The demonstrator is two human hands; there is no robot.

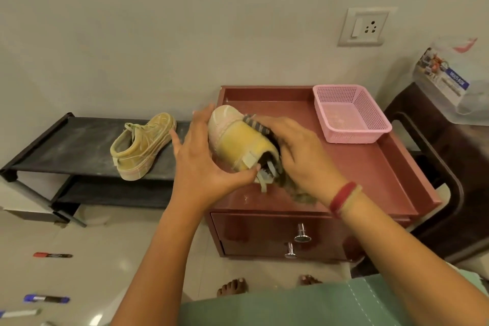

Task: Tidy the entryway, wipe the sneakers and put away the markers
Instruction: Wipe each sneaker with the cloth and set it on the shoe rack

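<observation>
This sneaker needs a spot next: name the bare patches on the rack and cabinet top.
Free: the rack's top shelf left of the other sneaker, and the cabinet top between the pink basket and its front edge. Crowded: its front left, with left hand, right hand, held sneaker and cloth.

- Plain pale grey wall (185, 21) seen behind, evenly lit.
- White switch-and-socket plate (363, 26) set in wall at upper right.
- Low black two-tier shoe rack (66, 145) placed against wall at left.
- Reddish-brown cabinet (370, 167) stood just beside rack; worktop rimmed at back and sides; two drawers fitted with chrome knobs (302, 233).
- Dark brown furniture (449, 167) partly seen at right.
- Floor (105, 259) laid with glossy pale tiles; light reflected near bottom edge.
</observation>
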